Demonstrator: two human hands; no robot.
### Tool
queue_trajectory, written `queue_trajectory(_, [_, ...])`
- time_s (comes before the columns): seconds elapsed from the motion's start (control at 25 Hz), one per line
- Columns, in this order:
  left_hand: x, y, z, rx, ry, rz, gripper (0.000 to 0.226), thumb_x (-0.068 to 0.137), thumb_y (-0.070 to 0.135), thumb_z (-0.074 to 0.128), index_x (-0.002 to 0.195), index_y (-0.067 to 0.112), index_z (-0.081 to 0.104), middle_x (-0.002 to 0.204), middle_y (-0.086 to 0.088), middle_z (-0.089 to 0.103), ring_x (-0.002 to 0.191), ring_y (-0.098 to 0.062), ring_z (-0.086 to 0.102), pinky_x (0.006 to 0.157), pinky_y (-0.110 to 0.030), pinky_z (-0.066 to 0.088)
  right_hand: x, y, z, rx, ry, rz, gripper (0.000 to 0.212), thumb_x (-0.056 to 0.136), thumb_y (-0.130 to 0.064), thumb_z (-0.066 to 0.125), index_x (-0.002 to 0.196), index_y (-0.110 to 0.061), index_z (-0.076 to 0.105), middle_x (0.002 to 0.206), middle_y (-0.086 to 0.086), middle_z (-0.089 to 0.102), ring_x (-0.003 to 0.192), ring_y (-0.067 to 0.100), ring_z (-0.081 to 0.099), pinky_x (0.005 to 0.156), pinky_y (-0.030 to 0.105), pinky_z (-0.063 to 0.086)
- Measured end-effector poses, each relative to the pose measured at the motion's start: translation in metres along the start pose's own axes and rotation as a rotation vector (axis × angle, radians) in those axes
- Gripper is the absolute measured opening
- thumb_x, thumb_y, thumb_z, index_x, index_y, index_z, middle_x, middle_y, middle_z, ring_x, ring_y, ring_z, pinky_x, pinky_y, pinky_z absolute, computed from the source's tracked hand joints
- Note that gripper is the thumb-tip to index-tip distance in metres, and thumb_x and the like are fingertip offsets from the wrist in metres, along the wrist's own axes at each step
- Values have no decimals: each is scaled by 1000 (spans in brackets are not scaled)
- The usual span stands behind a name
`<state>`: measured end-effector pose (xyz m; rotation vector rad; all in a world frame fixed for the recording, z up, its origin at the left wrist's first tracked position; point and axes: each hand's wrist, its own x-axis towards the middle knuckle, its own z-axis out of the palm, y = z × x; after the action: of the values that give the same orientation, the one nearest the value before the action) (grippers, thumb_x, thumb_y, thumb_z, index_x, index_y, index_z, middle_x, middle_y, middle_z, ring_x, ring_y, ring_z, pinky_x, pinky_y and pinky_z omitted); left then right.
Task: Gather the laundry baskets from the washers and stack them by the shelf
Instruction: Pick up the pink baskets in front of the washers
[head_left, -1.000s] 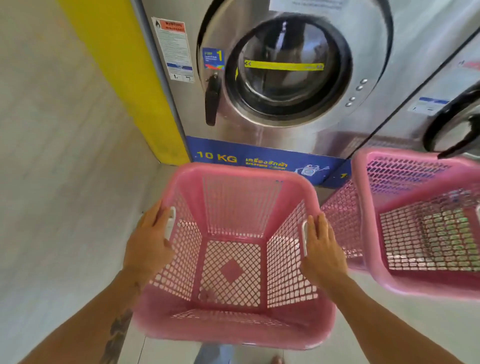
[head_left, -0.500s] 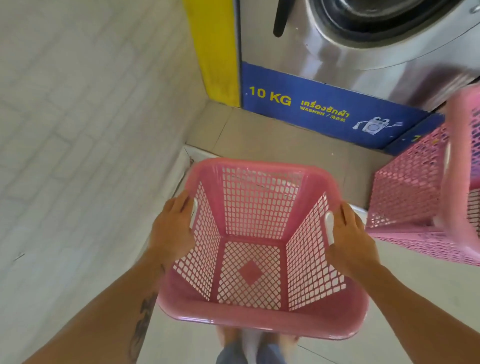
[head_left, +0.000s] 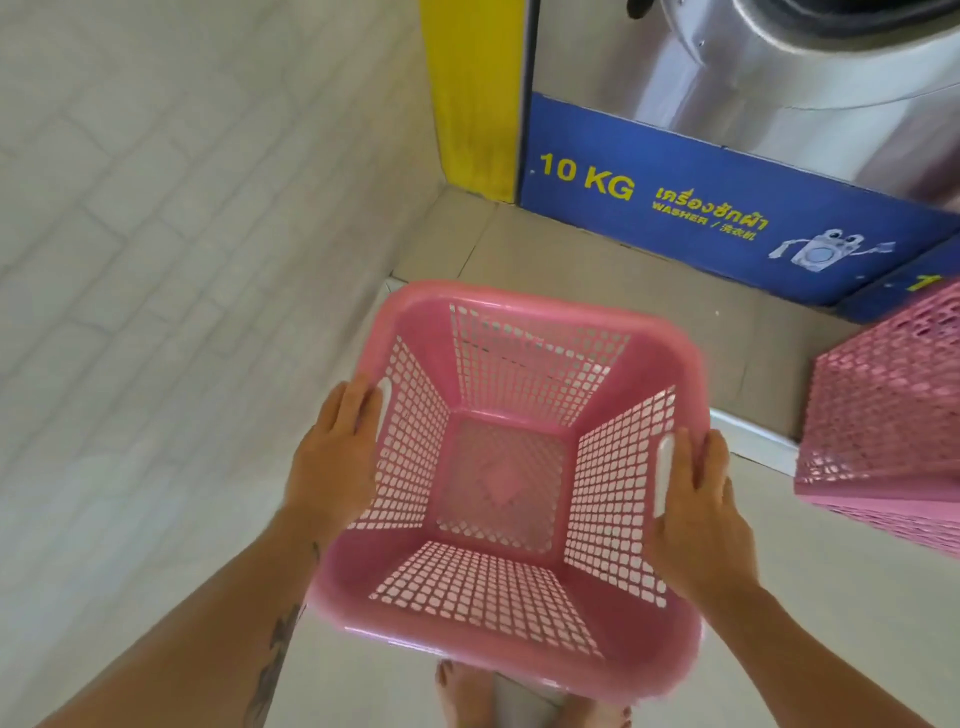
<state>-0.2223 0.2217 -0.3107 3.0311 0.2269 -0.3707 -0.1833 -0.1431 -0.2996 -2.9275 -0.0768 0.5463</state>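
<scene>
Bare floor (head_left: 587, 280) between left wall (head_left: 156, 260) and second basket (head_left: 883, 415), washer (head_left: 753, 93) straight ahead.

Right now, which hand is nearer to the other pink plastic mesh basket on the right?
Right. The right hand grips the right rim of the held pink plastic basket, apart from the other basket beside it. The left hand grips the opposite rim, farther away.
</scene>
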Motion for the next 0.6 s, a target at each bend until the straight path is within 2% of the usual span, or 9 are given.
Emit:
queue_trajectory(0.12, [-5,1,-7,3,-27,-31,86,73,14,70,149,14,30,159,-9,20,145,-33,21,104,-47,47,-12,-9,-5,12,-29,9,85,80,-23,61,147,-15,11,154,17,9,127,42,43,79,49,55])
queue_trajectory(0.2, [-7,7,-20,-41,-40,-62,77,73,13,66,145,15,38,157,-10,25,143,-33,23,108,-48,41,-18,-9,-20,67,-39,1,79,80,-19,58,146,-19,14,153,12,15,128,37,43,82,48,54])
queue_trajectory(0.28, [-6,22,-40,-141,-56,-131,63,76,12,60,138,13,49,150,-12,39,134,-33,37,105,-46,43,-25,-4,-38,129,-65,-38,70,82,-16,54,143,-22,22,146,8,29,125,31,45,86,46,52])
queue_trajectory(0.36, [-7,44,-70,-336,-106,-190,52,78,9,55,130,13,58,139,-12,52,117,-31,55,95,-42,51,-37,2,-63,202,-99,-39,59,87,-24,51,142,-27,29,140,3,38,126,26,46,94,45,49])
queue_trajectory(0.4, [-6,55,-84,-422,-150,-185,49,79,8,53,127,13,60,136,-11,56,111,-29,60,93,-39,52,-45,5,-76,220,-120,-25,57,89,-30,50,143,-27,30,142,2,39,129,25,44,100,46,46])
queue_trajectory(0.48, [-6,81,-119,-527,-233,-118,48,78,15,51,124,18,61,129,-4,63,109,-21,62,98,-37,50,-59,14,-107,247,-139,23,60,93,-35,48,147,-21,28,152,2,32,138,22,35,112,42,34])
queue_trajectory(0.56, [-7,113,-154,-560,-274,-13,48,78,21,49,125,22,60,125,3,66,111,-15,62,104,-37,47,-74,23,-139,309,-122,77,61,95,-38,49,149,-21,28,156,0,28,141,19,31,114,38,27])
queue_trajectory(0.6, [-7,131,-168,-578,-284,44,44,83,17,50,126,20,60,124,4,66,111,-15,62,104,-37,48,-81,29,-153,358,-107,98,60,94,-39,51,148,-23,30,155,0,29,140,19,33,114,38,27])
